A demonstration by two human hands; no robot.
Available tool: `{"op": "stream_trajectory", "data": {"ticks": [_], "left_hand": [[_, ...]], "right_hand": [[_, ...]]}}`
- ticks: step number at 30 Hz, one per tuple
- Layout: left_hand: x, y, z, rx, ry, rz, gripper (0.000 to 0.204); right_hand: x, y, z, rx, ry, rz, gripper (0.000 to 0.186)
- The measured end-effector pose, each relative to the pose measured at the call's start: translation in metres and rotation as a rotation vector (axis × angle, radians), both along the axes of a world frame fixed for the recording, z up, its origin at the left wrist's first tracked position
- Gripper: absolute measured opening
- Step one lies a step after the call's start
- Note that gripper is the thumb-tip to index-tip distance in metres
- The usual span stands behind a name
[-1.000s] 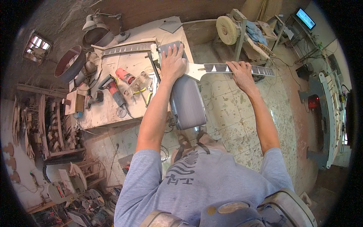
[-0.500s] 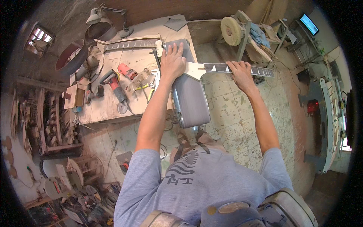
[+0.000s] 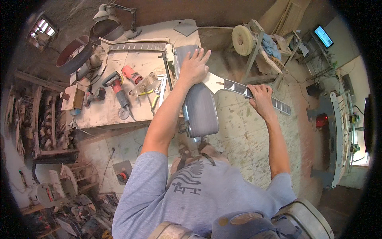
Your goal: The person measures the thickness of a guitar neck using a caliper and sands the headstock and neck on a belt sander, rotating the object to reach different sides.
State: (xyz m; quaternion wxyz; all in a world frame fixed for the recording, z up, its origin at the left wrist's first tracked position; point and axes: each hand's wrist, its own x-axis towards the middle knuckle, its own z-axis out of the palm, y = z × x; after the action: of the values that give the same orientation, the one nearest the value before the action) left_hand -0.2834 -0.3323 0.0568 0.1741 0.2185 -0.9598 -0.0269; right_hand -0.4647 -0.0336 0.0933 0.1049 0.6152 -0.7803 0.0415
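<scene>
A guitar neck (image 3: pixel 236 87) with a dark fingerboard and pale triangular inlays lies across a belt sander (image 3: pixel 201 113). Its pale wooden headstock rests on the grey belt, partly hidden under my left hand (image 3: pixel 194 68). That hand presses down from above, fingers stretched and spread. Farther along the neck, my right hand (image 3: pixel 261 98) has its fingers wrapped over the fingerboard. The neck's far end sticks out past it to the right, sloping toward me, over the floor.
On the workbench (image 3: pixel 139 113) left of the sander lie an angle grinder (image 3: pixel 118 92), a red power tool (image 3: pixel 131 74), yellow-handled pliers (image 3: pixel 154 101) and a second neck (image 3: pixel 137 46). A buffing wheel (image 3: pixel 242 40) stands beyond, at the right.
The guitar neck has swung so its far right end is nearer to me, my right hand moving with it. My left hand has shifted right, its fingers spread wider.
</scene>
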Motion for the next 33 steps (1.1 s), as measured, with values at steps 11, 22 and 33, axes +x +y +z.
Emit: {"op": "stream_trajectory", "data": {"ticks": [11,22,33], "left_hand": [[0.0,0.0,-0.003,0.016,0.009,-0.042,0.066],[0.011,-0.004,-0.005,0.059,0.027,-0.027,0.07],[0.026,-0.006,-0.001,0.063,0.018,0.037,0.074]], "right_hand": [[0.016,0.008,0.003,0.028,-0.044,-0.018,0.068],[0.022,0.002,0.007,0.023,-0.005,0.03,0.063],[0.02,-0.015,0.006,0.027,0.048,0.045,0.061]]}}
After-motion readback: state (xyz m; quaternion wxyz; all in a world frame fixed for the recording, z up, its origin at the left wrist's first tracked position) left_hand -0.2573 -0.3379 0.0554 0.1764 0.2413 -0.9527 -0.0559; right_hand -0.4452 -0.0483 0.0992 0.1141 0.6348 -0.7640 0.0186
